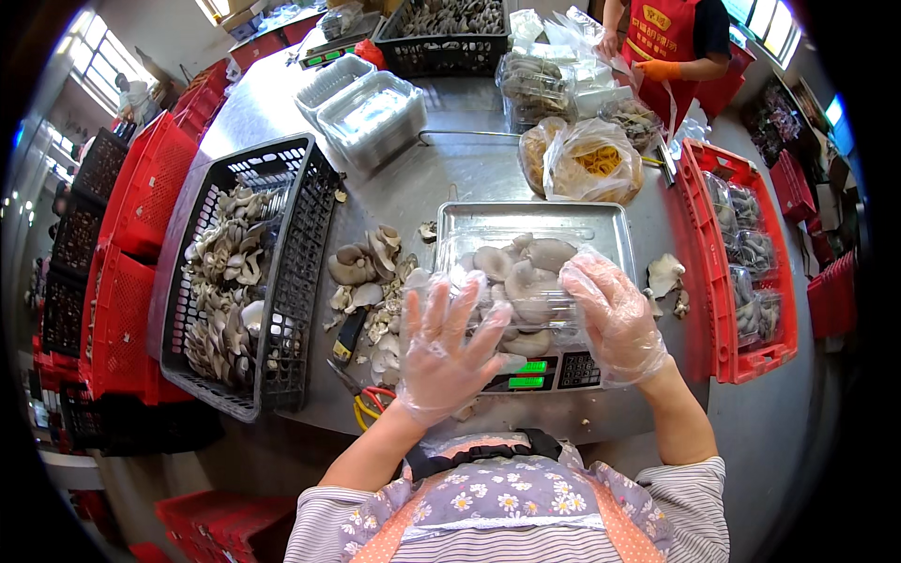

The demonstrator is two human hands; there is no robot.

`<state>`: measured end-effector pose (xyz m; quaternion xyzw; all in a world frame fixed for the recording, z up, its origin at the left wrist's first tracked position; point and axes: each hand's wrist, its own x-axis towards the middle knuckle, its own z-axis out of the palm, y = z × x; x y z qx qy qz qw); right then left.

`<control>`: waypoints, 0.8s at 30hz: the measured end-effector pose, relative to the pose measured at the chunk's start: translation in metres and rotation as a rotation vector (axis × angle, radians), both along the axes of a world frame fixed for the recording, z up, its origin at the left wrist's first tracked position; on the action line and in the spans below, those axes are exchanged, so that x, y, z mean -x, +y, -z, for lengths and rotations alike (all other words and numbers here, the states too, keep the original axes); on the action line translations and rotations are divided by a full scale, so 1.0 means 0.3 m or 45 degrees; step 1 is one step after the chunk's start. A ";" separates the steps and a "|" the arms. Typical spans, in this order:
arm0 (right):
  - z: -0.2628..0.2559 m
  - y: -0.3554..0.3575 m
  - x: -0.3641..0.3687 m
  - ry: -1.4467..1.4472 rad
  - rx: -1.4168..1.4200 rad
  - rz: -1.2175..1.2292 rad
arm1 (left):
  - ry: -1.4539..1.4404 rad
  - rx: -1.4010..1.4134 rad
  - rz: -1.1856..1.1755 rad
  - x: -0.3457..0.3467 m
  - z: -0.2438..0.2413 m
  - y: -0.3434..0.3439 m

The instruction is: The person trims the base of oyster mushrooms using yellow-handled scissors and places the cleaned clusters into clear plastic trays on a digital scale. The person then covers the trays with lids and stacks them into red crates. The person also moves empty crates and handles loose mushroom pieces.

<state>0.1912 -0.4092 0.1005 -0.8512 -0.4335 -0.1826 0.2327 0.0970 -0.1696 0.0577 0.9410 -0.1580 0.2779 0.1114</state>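
Note:
A clear plastic container (556,310) of grey oyster mushrooms (529,285) is over the steel tray (535,214) of a digital scale (577,371); whether it rests there is hard to tell. Thin clear plastic gloves cover both hands. At the container's right edge, my right hand (614,325) grips it with bent fingers. My left hand (450,355) is spread, palm down, by its left side and partly covers the scale's front. Loose mushrooms (366,264) and trimmings lie left of that hand, with a utility knife (348,334) and red-and-yellow-handled cutters (369,402) near them.
Left stands a black crate (288,281) of mushrooms. Behind are stacked empty clear trays (373,112) and a bag of yellow rubber bands (598,165). A red crate (704,281) at right holds packed containers. Across the table, a person in a red apron (658,42) handles plastic.

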 end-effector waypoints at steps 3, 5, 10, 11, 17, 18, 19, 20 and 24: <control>0.027 -0.005 0.006 -0.039 0.035 0.020 | 0.073 0.020 -0.085 -0.016 -0.010 -0.046; 0.035 -0.009 0.001 -0.046 -0.012 0.002 | 0.053 0.004 -0.102 -0.017 -0.009 -0.071; 0.035 -0.003 0.008 -0.036 -0.068 -0.041 | -0.003 -0.012 -0.153 -0.017 -0.010 -0.115; 0.032 0.001 0.005 -0.053 -0.071 -0.049 | -0.033 -0.014 -0.178 -0.024 -0.008 -0.123; 0.029 -0.007 0.002 -0.053 -0.116 -0.129 | -0.235 0.083 -0.203 -0.098 0.018 -0.129; 0.029 -0.013 0.003 -0.063 -0.103 -0.135 | -0.189 0.118 -0.182 -0.107 0.032 -0.123; 0.037 -0.016 0.008 -0.067 -0.070 -0.121 | -0.144 0.153 -0.162 -0.115 0.046 -0.111; 0.053 -0.020 0.018 -0.071 -0.038 -0.106 | -0.099 0.188 -0.141 -0.119 0.051 -0.105; 0.114 -0.024 0.056 -0.173 0.045 -0.054 | -0.177 0.130 -0.118 -0.118 0.061 -0.104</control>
